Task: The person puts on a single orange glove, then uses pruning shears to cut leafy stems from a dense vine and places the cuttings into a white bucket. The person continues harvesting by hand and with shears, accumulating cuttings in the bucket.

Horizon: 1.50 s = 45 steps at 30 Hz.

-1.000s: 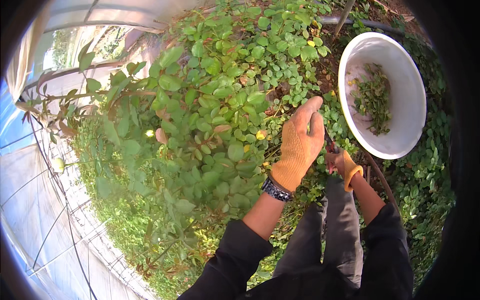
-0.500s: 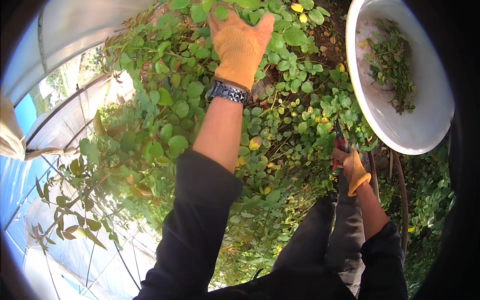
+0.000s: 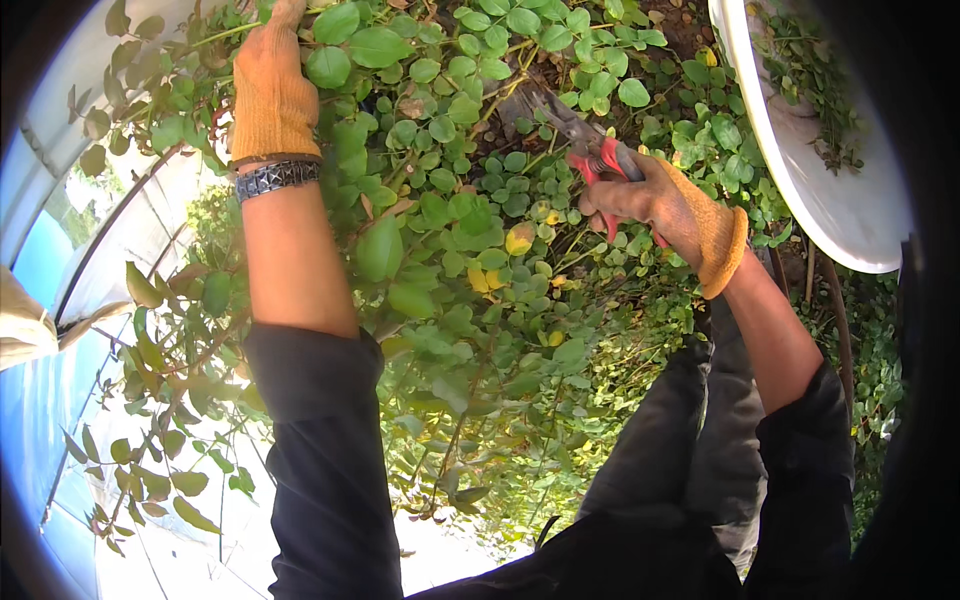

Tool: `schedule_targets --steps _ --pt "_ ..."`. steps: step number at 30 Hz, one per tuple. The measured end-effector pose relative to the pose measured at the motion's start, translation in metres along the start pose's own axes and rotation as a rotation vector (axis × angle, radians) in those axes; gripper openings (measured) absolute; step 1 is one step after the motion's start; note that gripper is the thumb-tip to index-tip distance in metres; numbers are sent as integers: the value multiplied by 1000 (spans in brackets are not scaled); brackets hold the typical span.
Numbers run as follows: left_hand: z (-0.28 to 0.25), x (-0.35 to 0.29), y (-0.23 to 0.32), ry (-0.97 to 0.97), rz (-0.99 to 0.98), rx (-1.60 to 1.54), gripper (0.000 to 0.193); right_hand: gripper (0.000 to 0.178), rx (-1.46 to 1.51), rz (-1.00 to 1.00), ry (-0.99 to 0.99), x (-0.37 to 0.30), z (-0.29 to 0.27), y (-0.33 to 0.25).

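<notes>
In an orange glove, my right hand (image 3: 665, 205) is closed round red-handled pruning shears (image 3: 603, 157). Their dark blades point up and left among thin stems and green leaves (image 3: 440, 130); whether a stem lies between the blades I cannot make out. My left hand (image 3: 275, 95), gloved alike and with a dark patterned band (image 3: 278, 179) at the wrist, is at the top left. Its fingers are closed on a green leafy stem (image 3: 222, 35), with the fingertips partly cut off by the upper edge.
A white tub (image 3: 800, 195) with cut leafy stems (image 3: 825, 110) in it stands at the right. Yellowing leaves (image 3: 519, 238) dot the low foliage around my legs (image 3: 650, 430). Clear and blue sheeting (image 3: 60, 420) hangs along the left behind reddish shoots.
My left hand has moved left and slightly up, closing on a stem. My right hand has brought the shears up and left from beside my legs into the foliage. The view has shifted.
</notes>
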<state>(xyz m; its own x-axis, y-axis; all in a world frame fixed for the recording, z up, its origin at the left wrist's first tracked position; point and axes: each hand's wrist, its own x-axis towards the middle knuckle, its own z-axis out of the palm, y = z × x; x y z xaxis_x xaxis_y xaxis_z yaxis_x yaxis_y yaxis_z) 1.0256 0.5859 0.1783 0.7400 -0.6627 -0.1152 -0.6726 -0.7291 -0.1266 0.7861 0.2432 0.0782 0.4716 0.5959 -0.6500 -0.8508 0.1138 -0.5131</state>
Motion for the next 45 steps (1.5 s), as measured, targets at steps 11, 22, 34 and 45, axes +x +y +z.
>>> schedule_targets --steps 11,22,34,45 --pt "-1 -7 30 -97 -296 -426 50 29 207 -124 -57 98 27 -62" --pt "47 100 180 -227 -484 -330 34 37 212 126 21 72 -2 -12" --pt "122 62 279 -185 -329 -283 23 32 -652 418 -108 -84 -71 -53" --pt "133 52 320 -66 -614 -1215 40 75 -190 -255 -55 -37 -14 -133"
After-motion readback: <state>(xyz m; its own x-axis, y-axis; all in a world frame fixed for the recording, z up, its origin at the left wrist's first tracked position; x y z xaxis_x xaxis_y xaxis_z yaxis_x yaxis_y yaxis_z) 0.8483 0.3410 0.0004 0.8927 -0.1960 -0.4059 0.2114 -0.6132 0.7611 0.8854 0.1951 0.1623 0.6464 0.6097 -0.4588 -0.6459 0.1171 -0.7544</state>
